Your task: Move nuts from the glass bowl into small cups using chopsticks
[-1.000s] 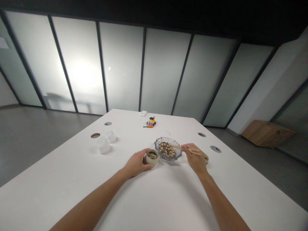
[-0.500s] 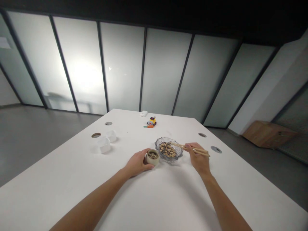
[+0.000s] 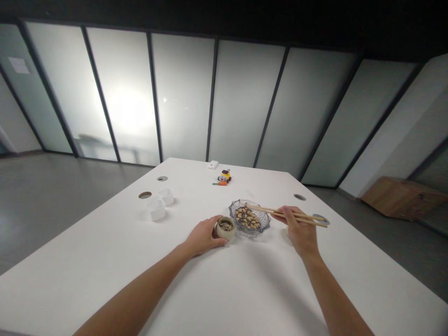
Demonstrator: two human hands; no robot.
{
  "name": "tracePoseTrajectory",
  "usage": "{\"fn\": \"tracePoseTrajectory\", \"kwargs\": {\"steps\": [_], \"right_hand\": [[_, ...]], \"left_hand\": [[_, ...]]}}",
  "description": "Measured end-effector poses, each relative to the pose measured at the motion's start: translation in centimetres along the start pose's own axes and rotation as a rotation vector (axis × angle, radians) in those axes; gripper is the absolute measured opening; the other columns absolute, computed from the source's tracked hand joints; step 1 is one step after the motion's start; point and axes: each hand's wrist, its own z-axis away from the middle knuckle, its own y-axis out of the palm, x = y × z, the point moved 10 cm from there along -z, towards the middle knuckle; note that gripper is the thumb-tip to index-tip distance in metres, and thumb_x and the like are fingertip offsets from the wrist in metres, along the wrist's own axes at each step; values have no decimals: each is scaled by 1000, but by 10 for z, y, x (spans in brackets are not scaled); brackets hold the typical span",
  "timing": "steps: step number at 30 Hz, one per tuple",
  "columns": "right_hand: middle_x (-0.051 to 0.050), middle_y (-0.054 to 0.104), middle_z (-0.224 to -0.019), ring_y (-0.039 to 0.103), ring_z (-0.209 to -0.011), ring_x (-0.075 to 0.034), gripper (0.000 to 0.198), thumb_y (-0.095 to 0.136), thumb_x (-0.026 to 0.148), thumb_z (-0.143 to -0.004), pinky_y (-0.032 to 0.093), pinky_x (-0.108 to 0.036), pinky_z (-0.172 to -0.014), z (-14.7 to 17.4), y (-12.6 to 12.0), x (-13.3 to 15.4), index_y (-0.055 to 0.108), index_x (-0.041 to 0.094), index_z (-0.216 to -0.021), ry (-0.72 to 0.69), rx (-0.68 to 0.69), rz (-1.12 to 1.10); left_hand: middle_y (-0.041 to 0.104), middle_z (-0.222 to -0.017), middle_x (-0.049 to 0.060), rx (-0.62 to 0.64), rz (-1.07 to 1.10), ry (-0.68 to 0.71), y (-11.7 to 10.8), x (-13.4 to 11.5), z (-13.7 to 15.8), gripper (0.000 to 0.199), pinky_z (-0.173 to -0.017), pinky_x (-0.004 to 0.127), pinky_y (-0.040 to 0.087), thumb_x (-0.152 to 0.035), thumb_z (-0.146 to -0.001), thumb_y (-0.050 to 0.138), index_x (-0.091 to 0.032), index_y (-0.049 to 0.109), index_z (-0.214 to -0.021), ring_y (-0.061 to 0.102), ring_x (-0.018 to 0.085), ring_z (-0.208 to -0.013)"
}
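My left hand (image 3: 205,237) is closed around the side of a small beige cup (image 3: 226,233), which stands on the table and holds sunflower seeds (image 3: 226,226). Just right of the cup sits a scalloped clear glass bowl (image 3: 265,223) of pistachios (image 3: 248,218). A pair of wooden chopsticks (image 3: 273,211) is gripped in my right hand (image 3: 301,233), and their tips reach over the bowl's far left part. Whether anything is pinched between the tips is too small to tell. A pale round object (image 3: 288,231) is mostly hidden behind my right hand.
Two white translucent containers (image 3: 156,210) stand at the left of the white table (image 3: 196,289). Farther back are a yellow toy vehicle (image 3: 225,176), an orange toy carrot (image 3: 220,184) and a small white box (image 3: 213,164). Round holes (image 3: 145,195) pierce the tabletop near both sides.
My right hand has shifted right, with the chopsticks lying flatter and their tips nearer the bowl's left side. My left hand keeps its hold on the cup. The view has shifted slightly.
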Motion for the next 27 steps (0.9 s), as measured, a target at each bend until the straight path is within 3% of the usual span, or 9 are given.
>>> {"fn": "tracePoseTrajectory", "kwargs": {"steps": [4, 7, 20, 27], "right_hand": [[-8, 78, -86, 77, -79, -25, 57, 61, 77, -90, 64, -37, -73, 2, 7, 0, 73, 22, -81, -113, 69, 328], [-9, 78, -82, 75, -75, -24, 63, 51, 79, -94, 59, -36, -71, 4, 16, 0, 74, 23, -79, -211, 120, 455], [-9, 77, -90, 73, -84, -25, 55, 51, 72, -98, 58, -38, -78, 6, 18, -8, 75, 23, -88, -242, 106, 418], [-8, 76, -84, 73, -80, -26, 55, 50, 70, -99, 58, -40, -80, 7, 22, -11, 73, 24, -80, -262, 111, 456]], "left_hand": [[70, -141, 7, 2, 0, 2, -1, -1, 1, 79, -105, 44, 49, -39, -73, 86, -27, 57, -146, 65, 35, -124], [71, -139, 8, 6, 1, -1, -1, -2, 1, 77, -102, 42, 51, -40, -74, 85, -27, 58, -145, 66, 34, -122], [72, -135, 8, -8, -17, -2, 0, 2, 0, 81, -101, 42, 51, -43, -74, 85, -27, 56, -148, 68, 33, -117], [72, -134, 8, -11, -17, 11, -1, 2, 0, 81, -101, 42, 51, -42, -73, 85, -27, 56, -148, 69, 32, -115]]}}
